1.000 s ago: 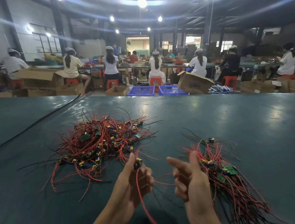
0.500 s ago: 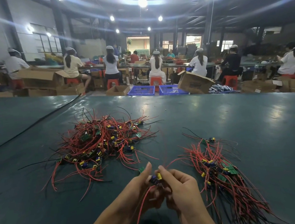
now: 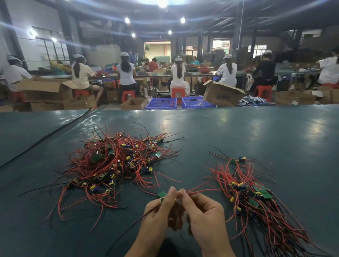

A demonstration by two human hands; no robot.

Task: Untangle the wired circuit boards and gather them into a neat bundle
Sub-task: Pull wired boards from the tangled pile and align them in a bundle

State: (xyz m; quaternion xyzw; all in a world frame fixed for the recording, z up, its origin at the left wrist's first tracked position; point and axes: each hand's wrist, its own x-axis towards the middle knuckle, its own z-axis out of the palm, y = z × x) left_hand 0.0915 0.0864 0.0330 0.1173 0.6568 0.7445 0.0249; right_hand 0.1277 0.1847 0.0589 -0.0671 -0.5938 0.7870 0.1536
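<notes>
Left grip (image 3: 161, 217) pinching a green circuit board (image 3: 162, 194), right grip (image 3: 204, 211) pinching a red wire (image 3: 204, 191), tangled pile (image 3: 113, 165) beyond

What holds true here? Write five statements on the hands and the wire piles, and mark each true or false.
1. The left hand pinches a small green board. True.
2. The right hand lies flat on the table. False: it pinches a red wire.
3. A tangled pile lies left of the hands. True.
4. The bundle on the right is mostly blue wire. False: mostly red, some black.
5. Blue crates stand beyond the table. True.
</notes>
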